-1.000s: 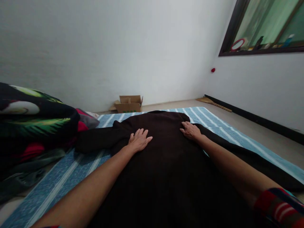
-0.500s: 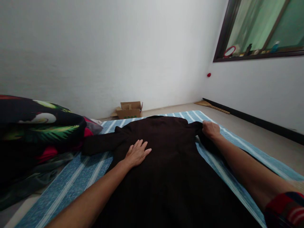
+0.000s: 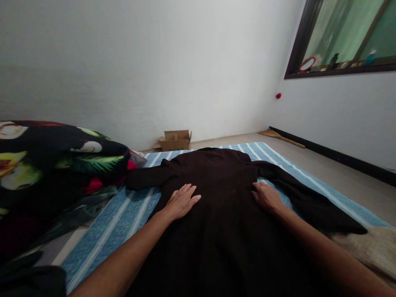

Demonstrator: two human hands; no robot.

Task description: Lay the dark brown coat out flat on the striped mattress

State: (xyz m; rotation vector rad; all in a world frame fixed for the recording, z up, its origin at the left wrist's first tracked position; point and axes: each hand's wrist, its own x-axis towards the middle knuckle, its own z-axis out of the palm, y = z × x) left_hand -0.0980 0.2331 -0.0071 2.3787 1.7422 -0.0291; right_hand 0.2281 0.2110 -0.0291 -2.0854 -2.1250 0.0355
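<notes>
A long dark brown, nearly black garment with sleeves (image 3: 221, 181) lies spread over a blue and white striped sheet (image 3: 102, 235), its collar end away from me. My left hand (image 3: 182, 202) rests flat on the left side of its body, fingers stretched out. On the right side, below the armpit, my right hand (image 3: 266, 195) lies on the cloth with its fingers extended and nothing gripped. The right sleeve reaches out toward the lower right; the left sleeve points left, its end near a pile of fabric.
A heap of patterned fabric (image 3: 102, 152) borders the sheet on the left. Beyond the far edge stands an open cardboard box (image 3: 175, 143) by the wall. A beige knitted cloth (image 3: 368, 249) lies at right. A broom-like object (image 3: 287, 139) lies along the right wall, below a window (image 3: 343, 37).
My right hand has let go of the right sleeve and moved down and left onto the garment's side. That sleeve now lies spread outward. My left hand stays on the cloth.
</notes>
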